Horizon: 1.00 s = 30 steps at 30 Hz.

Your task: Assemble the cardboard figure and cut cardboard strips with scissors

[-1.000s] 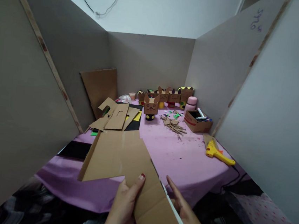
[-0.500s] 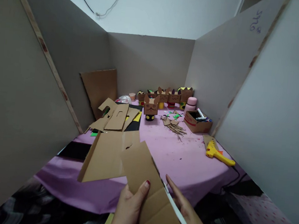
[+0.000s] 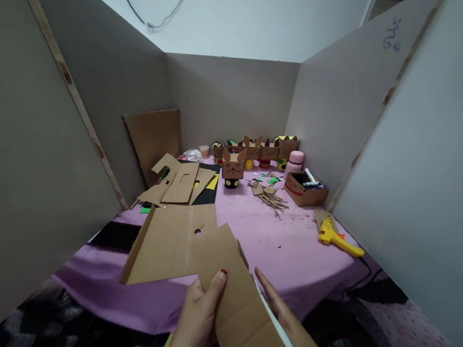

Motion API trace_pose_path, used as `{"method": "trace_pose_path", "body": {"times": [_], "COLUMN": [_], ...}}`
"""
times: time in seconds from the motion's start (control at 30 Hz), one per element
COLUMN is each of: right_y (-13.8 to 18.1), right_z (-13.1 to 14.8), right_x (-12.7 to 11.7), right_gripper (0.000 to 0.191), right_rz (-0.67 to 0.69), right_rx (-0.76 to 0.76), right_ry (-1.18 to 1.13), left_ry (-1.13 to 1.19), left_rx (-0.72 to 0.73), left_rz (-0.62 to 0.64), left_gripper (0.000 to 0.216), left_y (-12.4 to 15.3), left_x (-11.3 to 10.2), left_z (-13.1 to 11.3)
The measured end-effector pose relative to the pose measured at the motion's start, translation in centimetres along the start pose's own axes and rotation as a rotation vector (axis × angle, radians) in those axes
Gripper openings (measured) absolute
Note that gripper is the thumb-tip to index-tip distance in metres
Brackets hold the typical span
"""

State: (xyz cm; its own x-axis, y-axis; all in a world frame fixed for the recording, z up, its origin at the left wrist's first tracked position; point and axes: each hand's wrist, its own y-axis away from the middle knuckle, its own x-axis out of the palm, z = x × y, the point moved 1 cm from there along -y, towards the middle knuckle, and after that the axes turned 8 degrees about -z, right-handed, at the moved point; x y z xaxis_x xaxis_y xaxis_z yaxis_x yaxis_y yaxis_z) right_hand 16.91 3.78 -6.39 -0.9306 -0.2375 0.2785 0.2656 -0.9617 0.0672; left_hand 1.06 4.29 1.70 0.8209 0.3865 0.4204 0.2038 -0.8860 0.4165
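My left hand [image 3: 197, 315] grips a long brown piece of cardboard [image 3: 239, 305] from its left side, thumb flat on top and the other fingers hidden underneath. A whitish strip [image 3: 276, 322] runs along the right edge of that piece. Beside this edge is my right hand [image 3: 283, 312], its visible fingers stretched out along it; part of the hand is hidden by the cardboard. Past the held piece's far end lies a larger cardboard sheet [image 3: 167, 244] with a small hole, partly overlapped in view.
Cut cardboard pieces [image 3: 179, 185] lie at the left. A cardboard animal figure [image 3: 232, 168] stands mid-table before several others. Thin cardboard scraps [image 3: 270, 196], a box of markers [image 3: 301, 194], a pink bottle [image 3: 294, 163] and a yellow glue gun [image 3: 337, 239] are right. Partitions [image 3: 226, 94] enclose the table.
The held cardboard and my left thumb have shifted slightly left in view. My right hand stays beside the right edge, moved only slightly. The things on the table stay in place.
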Motion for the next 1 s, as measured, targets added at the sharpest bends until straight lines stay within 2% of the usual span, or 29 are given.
{"method": "trace_pose_path", "body": {"times": [0.1,0.2,0.47,0.67,0.8,1.0], "right_y": [0.0,-0.2,-0.1,-0.7,-0.9,-0.9], "right_z": [0.6,0.5,0.1,1.9,1.7,1.5], "right_x": [-0.3,-0.3,0.0,-0.2,0.1,0.5], "right_gripper": [0.08,0.083,0.088,0.062,0.068,0.081], "right_rz": [-0.02,-0.026,-0.013,0.016,0.041,0.01], "right_rx": [-0.046,-0.05,0.03,-0.069,-0.05,0.019], "right_ry": [0.063,0.062,-0.001,0.024,-0.059,-0.141], "left_ry": [0.008,0.012,0.003,-0.011,-0.005,-0.008], "left_rx": [0.019,0.025,-0.004,-0.009,-0.022,-0.052], "left_rz": [0.001,0.002,0.018,0.113,0.117,0.103], "left_gripper": [0.041,0.041,0.044,0.049,0.047,0.048], "left_y": [0.3,0.3,-0.2,-0.6,-0.6,-0.7], "left_x": [0.2,0.2,-0.3,-0.5,-0.5,-0.5], "left_z": [0.3,0.4,0.9,1.6,1.7,2.0]}}
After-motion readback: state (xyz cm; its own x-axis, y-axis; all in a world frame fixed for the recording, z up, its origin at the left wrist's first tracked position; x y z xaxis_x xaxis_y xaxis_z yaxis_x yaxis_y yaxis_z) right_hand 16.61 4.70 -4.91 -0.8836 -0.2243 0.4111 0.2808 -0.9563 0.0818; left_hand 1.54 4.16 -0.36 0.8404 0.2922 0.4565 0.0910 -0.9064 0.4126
